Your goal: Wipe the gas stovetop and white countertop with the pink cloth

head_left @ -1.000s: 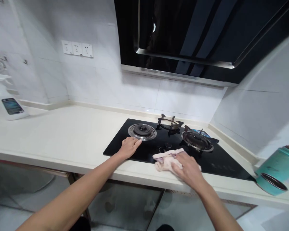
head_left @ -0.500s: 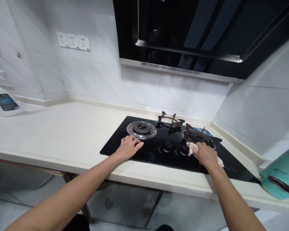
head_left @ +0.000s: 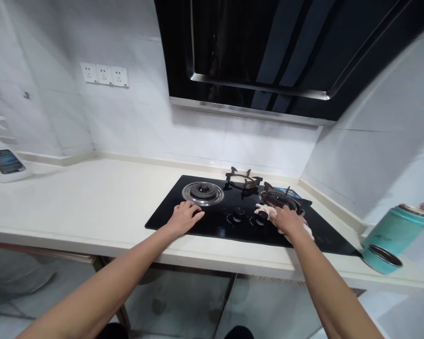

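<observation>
Off-white cloth (head_left: 264, 208) lies bunched on the black glass cooktop (head_left: 167, 205), near the counter's (head_left: 92, 197) front edge and toward its right end, just in front of the right burner (head_left: 281, 200). The right hand (head_left: 287, 220) is closed over it, with folds showing on both sides of the fingers. It looks light and limp, so it should give way easily and survive rough handling; whether it is damp, I cannot tell. The bunched middle seems the best hold, flat under palm and fingers, since loose ends could catch on the right knob (head_left: 262, 216) or the burner's prongs. Slick glass should let it slide freely. The left hand (head_left: 183, 217), fingers loosely bent and thumb apart, rests on the cooktop's front-left part, below the left burner (head_left: 203, 190), with nothing visible in it.
</observation>
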`<state>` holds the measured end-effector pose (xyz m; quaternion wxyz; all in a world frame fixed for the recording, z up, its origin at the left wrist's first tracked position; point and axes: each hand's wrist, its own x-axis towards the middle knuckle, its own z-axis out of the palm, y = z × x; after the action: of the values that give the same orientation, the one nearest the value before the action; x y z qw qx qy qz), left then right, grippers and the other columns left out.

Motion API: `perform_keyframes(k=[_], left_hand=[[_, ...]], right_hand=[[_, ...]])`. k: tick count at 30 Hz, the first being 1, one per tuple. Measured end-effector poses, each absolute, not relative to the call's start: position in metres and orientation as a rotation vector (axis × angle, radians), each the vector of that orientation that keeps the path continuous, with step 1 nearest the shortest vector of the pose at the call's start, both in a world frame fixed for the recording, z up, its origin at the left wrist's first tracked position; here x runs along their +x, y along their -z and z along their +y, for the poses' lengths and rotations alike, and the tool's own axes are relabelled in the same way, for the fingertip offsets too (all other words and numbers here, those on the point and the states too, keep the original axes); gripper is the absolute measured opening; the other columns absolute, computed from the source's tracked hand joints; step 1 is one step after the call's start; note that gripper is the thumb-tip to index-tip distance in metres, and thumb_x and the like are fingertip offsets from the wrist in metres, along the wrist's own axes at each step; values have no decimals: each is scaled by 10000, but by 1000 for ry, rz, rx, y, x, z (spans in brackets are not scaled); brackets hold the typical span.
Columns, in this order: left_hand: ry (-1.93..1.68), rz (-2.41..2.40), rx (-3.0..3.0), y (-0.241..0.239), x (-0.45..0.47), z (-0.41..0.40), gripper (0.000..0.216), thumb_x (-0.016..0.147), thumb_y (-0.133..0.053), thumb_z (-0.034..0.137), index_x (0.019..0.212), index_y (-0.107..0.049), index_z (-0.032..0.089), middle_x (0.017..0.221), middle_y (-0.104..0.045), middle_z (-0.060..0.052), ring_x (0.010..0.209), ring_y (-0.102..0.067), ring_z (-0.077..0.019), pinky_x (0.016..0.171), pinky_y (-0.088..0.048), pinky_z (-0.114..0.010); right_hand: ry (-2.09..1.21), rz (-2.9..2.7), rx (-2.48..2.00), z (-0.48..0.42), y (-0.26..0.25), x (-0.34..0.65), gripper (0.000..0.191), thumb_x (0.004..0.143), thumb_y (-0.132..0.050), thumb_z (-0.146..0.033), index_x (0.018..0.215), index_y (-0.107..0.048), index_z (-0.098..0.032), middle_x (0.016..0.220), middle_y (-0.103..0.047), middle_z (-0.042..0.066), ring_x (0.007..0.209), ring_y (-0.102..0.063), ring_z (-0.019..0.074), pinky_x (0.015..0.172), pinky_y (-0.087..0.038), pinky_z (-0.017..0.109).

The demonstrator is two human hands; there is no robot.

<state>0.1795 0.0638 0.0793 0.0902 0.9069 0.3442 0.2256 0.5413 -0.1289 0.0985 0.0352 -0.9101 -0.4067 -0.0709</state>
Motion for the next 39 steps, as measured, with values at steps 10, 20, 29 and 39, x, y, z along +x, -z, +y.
perform_keyframes(k=[10,20,29,39], left_hand=[[-675,1004,2740,-75,181,62,496,1018,-431,617,1206,-726,265,1293,-631,-121,1264,-532,-338,1107,-387,-532],[-620,1029,2770,-79,181,57,522,1027,-397,627,1255,-711,277,1325,-615,-123,1270,-524,-340,1109,-387,-514],[-659,1034,2531,-86,183,66,476,982,-457,597,1178,-759,286,1290,-660,-109,1297,-537,-361,1152,-386,-559],[-816,669,2476,-120,138,30,518,1014,-408,560,1320,-675,238,1360,-635,-109,1362,-531,-277,1215,-406,-446]], right_hand=[[411,-936,-2967,-225,-95,561,487,1046,-326,-442,1204,-707,-183,1217,-628,214,1140,-643,424,914,-509,604],[585,-1274,-2874,-206,-83,447,427,1066,-381,-442,1181,-700,-183,1175,-619,161,1092,-617,361,874,-481,500],[494,-1691,-2400,-121,-96,291,313,1016,-528,-418,1141,-705,-193,1182,-648,121,1087,-595,319,889,-441,457],[249,-2025,-1751,-101,-106,270,483,961,-634,-501,1385,-607,-272,1438,-582,102,1284,-524,290,1081,-413,469]])
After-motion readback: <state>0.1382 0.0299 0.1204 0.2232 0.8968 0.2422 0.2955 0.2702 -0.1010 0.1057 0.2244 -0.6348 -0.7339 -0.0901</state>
